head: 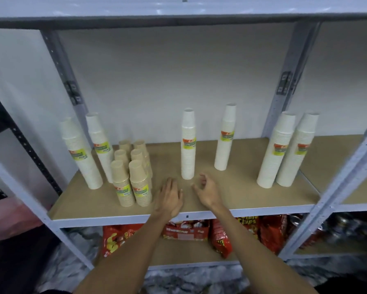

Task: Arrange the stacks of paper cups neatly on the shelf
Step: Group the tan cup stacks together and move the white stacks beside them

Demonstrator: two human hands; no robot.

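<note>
both hands' grip empty, left hand [170,195] flat, right hand [206,190] half-curled near white cup stack [188,145].

Only "Clips" reads, on a red snack bag [247,224].

Lighting: your view is evenly and fairly brightly lit from overhead; small white glints sit on the glossy upper shelf board [178,9] at the far top.

Shadows: soft and faint. The white cup stacks [188,145] throw only weak shading on the brown shelf board [242,187]. The lower level with the red snack bags [220,236] is noticeably darker.

Blur: overall soft. Label print on the stacks is unreadable, and your left hand [170,198] and right hand [206,194] have smeared edges.

Distortion: strong wide-angle bowing. The grey uprights [284,92] lean outward and the stacks at far left and right tilt away from centre.

Corners: near left and near right fall dim and smeared.
</note>
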